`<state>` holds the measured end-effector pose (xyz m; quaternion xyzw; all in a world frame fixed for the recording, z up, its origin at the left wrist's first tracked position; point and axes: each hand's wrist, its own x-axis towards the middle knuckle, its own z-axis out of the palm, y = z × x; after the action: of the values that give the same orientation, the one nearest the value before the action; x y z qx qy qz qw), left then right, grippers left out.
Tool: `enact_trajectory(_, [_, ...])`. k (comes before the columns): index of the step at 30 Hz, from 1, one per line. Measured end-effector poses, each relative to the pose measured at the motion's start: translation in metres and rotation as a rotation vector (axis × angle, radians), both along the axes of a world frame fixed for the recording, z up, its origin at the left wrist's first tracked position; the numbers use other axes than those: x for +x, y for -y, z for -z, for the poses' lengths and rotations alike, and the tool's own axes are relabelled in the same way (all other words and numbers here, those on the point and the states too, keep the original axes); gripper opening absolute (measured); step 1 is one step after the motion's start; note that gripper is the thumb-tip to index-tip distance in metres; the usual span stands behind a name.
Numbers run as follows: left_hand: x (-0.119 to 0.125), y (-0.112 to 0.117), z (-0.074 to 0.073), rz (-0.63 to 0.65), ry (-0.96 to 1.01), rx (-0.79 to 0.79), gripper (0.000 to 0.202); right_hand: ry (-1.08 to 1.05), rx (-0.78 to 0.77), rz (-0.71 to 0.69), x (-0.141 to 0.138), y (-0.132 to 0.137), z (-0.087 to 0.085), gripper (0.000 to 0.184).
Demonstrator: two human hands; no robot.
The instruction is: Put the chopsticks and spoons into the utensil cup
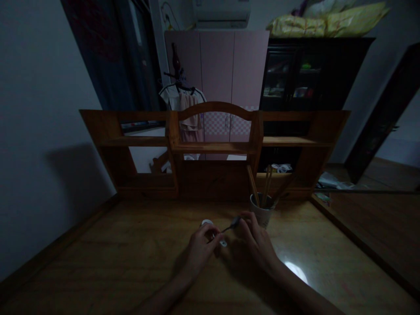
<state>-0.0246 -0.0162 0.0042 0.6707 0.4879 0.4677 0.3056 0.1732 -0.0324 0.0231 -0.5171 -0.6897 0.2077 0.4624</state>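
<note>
The room is dim. My left hand (201, 245) is closed over a small white round object (223, 243) on the wooden desk (114, 258). My right hand (255, 236) pinches a thin metal tool with a dark tip, perhaps a small spoon (231, 225), which slants down toward the white object. Another small white round piece (207, 222) lies just beyond my left hand. A white cup (261, 212) holding several wooden sticks stands right behind my right hand.
A wooden shelf unit (213, 148) runs across the back of the desk. Behind it are a pink wardrobe (229, 74), hanging clothes (187, 109) and a dark glass cabinet (305, 78). A light glare (297, 271) lies on the desk at my right forearm.
</note>
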Motion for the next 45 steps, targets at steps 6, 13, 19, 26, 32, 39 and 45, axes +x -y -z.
enact_trajectory(6, [-0.0001,0.001,-0.0021,-0.002,0.011,0.008,0.012,-0.007,-0.014,-0.018,0.0003,0.0016,-0.0024,0.025])
enact_trajectory(13, [-0.0005,0.0005,0.0011,-0.003,0.011,-0.005,0.012,0.002,-0.01,-0.018,0.0004,0.0004,-0.0017,0.025])
enact_trajectory(19, [-0.0011,0.0003,0.0019,0.017,0.021,0.023,0.011,-0.008,-0.007,-0.019,-0.0001,0.0003,-0.0016,0.024])
enact_trajectory(26, [-0.0005,0.0011,-0.0023,0.016,-0.003,0.059,0.007,-0.007,-0.004,-0.028,-0.0004,-0.0016,0.0013,0.023])
enact_trajectory(32, [-0.0005,0.0015,-0.0011,0.009,-0.007,0.071,0.006,-0.014,-0.003,-0.033,-0.0002,-0.0011,0.0009,0.023])
enact_trajectory(39, [0.0004,0.0019,-0.0009,0.022,-0.027,0.051,0.01,-0.024,-0.004,-0.035,-0.0009,0.0003,-0.0009,0.023])
enact_trajectory(45, [-0.0005,0.0001,0.0014,-0.006,-0.032,0.075,0.011,-0.04,-0.008,-0.053,-0.0002,-0.0001,-0.0002,0.025])
